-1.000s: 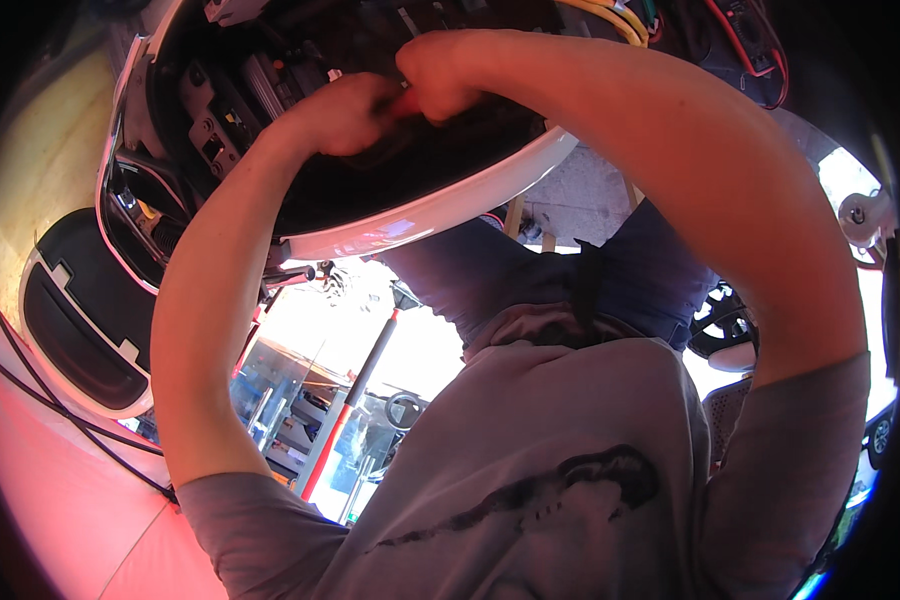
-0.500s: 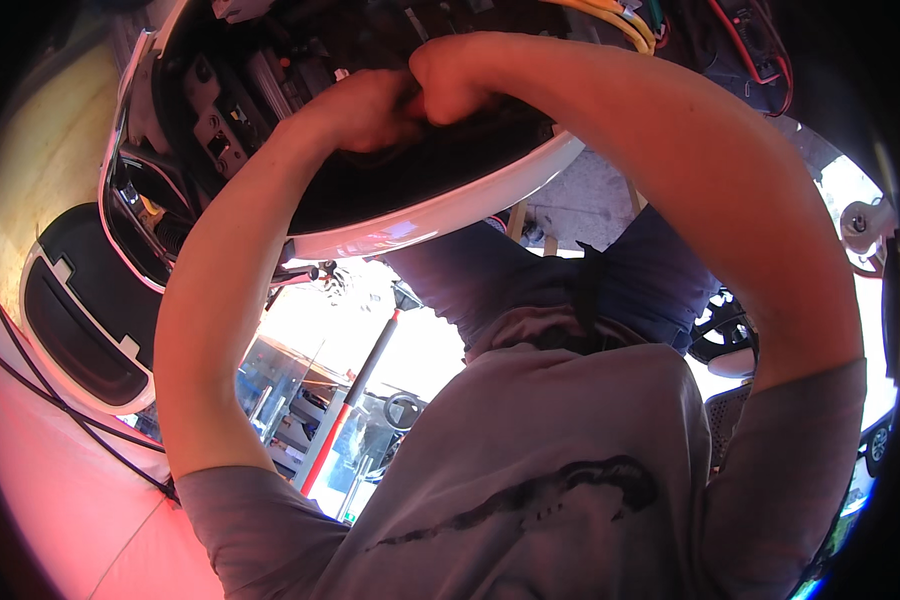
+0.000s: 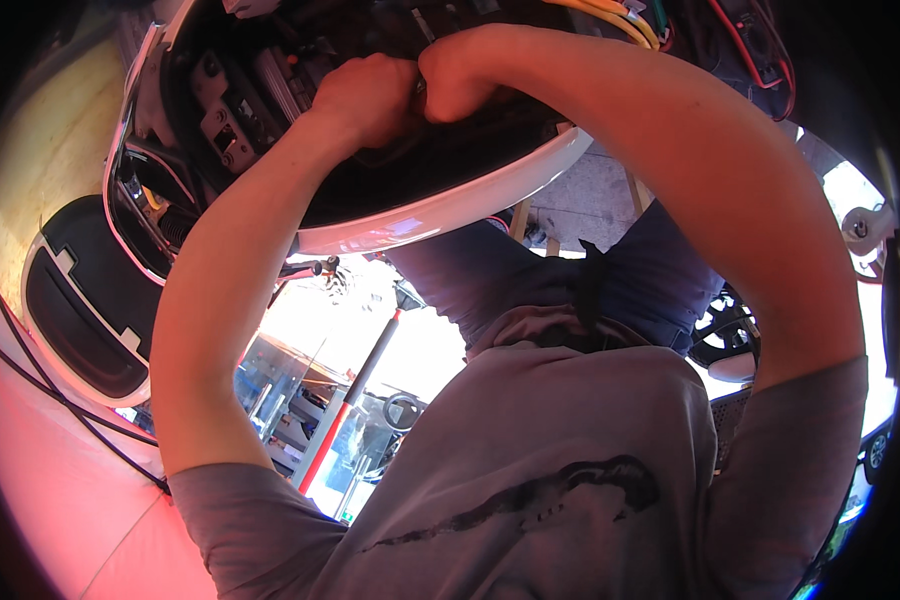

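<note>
Both my hands are close together over a dark cavity with a curved white rim, full of shadowed mechanical parts. My left hand is curled into a fist, knuckles up. Beside it, my right hand is also closed, its wrist bent and fingers turned inward. Whatever the fingers grip is hidden between and beneath the hands. A metal bracket with holes stands in the cavity to the left of my left hand.
Yellow cables run past the upper right, near a device with a red edge. A black panel with white trim lies at left, beside black cables. Below the rim stands a red and grey pole.
My left hand has moved slightly up and turned, so its knuckles now show more clearly. My right hand has shifted up a little and stays closed.
</note>
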### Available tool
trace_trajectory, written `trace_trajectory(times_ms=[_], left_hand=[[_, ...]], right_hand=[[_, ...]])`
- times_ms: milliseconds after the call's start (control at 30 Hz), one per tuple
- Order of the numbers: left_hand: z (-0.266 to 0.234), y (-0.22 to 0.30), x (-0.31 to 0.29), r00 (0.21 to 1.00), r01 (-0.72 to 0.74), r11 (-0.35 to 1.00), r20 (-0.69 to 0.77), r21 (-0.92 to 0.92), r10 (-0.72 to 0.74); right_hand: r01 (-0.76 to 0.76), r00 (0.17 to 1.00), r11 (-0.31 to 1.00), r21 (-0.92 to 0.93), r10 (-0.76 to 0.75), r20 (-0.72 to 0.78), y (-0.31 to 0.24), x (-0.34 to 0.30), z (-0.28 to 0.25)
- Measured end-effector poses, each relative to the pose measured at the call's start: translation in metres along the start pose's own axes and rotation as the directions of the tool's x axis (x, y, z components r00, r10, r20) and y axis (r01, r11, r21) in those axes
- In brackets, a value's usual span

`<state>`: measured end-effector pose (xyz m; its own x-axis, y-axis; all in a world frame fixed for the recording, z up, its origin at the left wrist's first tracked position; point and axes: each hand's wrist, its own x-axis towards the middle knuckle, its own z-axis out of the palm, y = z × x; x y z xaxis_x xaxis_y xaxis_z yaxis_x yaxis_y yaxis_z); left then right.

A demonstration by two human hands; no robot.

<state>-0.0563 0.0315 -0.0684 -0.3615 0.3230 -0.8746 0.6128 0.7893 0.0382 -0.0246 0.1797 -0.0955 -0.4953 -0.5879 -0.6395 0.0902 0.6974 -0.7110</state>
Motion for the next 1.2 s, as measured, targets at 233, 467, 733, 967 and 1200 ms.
trace_trajectory(times_ms=[233,467,733,967,1200], left_hand=[[0.001,-0.005,-0.003,0.994,-0.108,0.984,0.019,-0.139,0.111],[0.005,-0.008,-0.001,0.995,-0.098,0.946,-0.016,-0.308,0.098],[0.000,0.001,-0.005,0.987,-0.154,0.966,-0.078,-0.209,0.141],[0.003,-0.001,0.002,1.000,-0.020,1.000,0.014,-0.019,0.020],[0.002,-0.005,-0.001,0.996,-0.087,0.995,-0.009,-0.041,0.087]], right_hand=[[0.033,0.999,0.999,-0.043,-0.032,0.022,0.002,0.004,0.000],[0.115,0.992,0.977,-0.180,-0.122,-0.029,0.002,0.002,0.002],[0.118,0.992,0.979,-0.168,-0.122,-0.019,0.002,0.003,-0.001],[0.096,0.995,0.993,-0.074,-0.092,0.049,0.001,0.003,0.002],[0.136,0.990,0.983,-0.126,-0.140,-0.026,0.007,0.013,0.004]])
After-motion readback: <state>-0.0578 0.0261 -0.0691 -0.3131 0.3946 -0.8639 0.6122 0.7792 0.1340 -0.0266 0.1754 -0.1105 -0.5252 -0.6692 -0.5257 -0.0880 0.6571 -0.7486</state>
